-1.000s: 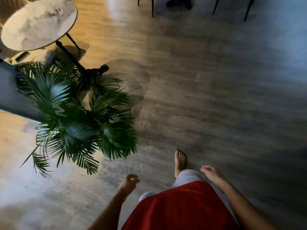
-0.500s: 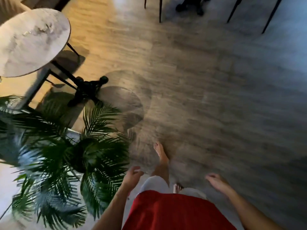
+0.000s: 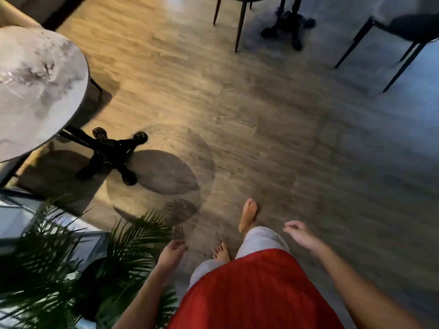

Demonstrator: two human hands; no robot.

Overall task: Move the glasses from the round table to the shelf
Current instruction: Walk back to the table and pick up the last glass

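At the far left I am seeing the round table, its marbled top filling the upper-left corner, with a faint clear shape near its left edge that could be one of the glasses; it is too blurred for me to say for sure. Under the top, the black four-footed base is standing on the wood floor, throwing round shadows to its right. Below the table, a potted palm is spreading its fronds across the lower-left corner. Just right of the fronds my left hand is hanging loose with its fingers half curled around nothing. Next I am looking down at two bare feet, pale trouser legs and a red garment. My right hand is hanging out to the side, fingers slack and apart, holding nothing. Along the top right, dark chair legs and another table base are standing on the floor. No shelf is showing here.
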